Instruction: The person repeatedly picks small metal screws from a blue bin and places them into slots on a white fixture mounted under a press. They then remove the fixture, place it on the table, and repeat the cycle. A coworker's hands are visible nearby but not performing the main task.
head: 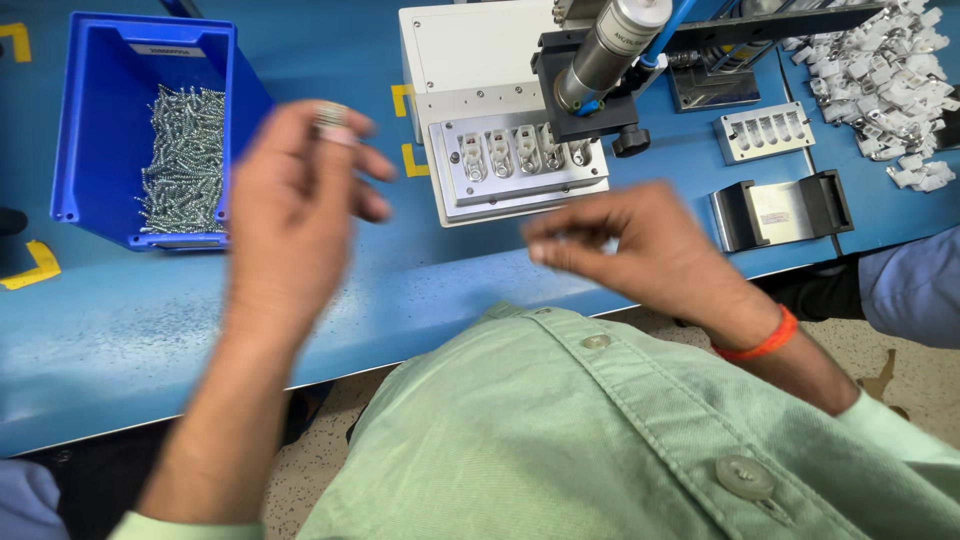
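A metal fixture plate (520,158) on a white machine base on the blue desk (150,310) has small parts in all its visible slots. The left hand (290,195), blurred, pinches small silvery pieces near a blue bin of screws (185,160). The right hand (625,245) curls loosely; whether it holds anything cannot be told.

A white rectangular label (166,50) is stuck on the blue bin's (95,120) far rim. No screens or signs are seen.
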